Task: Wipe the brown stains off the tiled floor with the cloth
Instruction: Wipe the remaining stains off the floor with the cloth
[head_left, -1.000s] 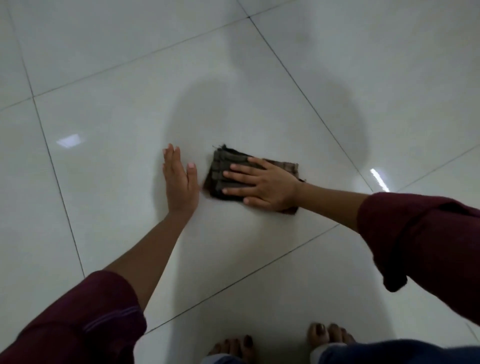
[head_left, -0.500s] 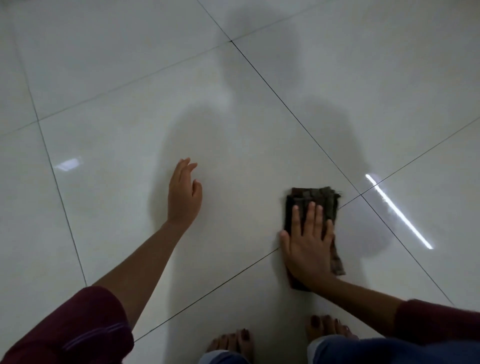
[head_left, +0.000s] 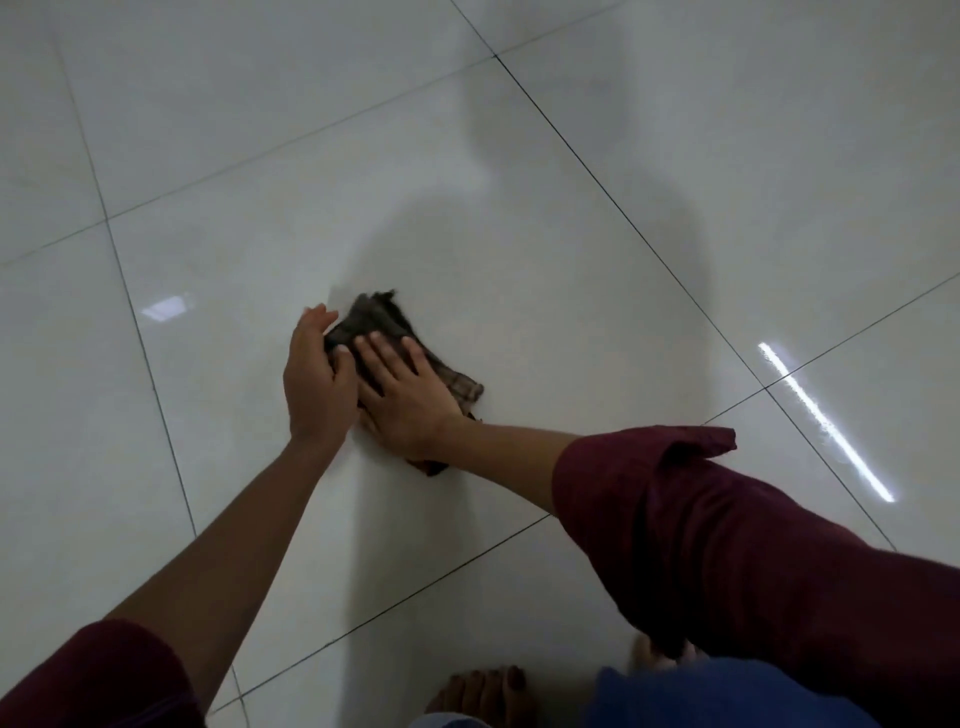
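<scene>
We see the cloth (head_left: 387, 332), a dark checked rag folded into a strip, lying flat on the tiled floor (head_left: 519, 260) near the middle of one large pale tile, well inside its dark grout lines. Our right hand (head_left: 410, 400) lies on top of it, fingers straight and slightly spread, palm pressing the cloth down. Our left hand (head_left: 314, 384) sits just beside it at the cloth's left edge, touching the right hand, its thumb laid on the fabric; whether that grip pinches the cloth we cannot tell. Both arms wear maroon sleeves (head_left: 727, 545). At the near edge of the floor our bare toes (head_left: 483, 691) show beside blue fabric (head_left: 701, 696). No brown stains are discernible on the glossy tile.
</scene>
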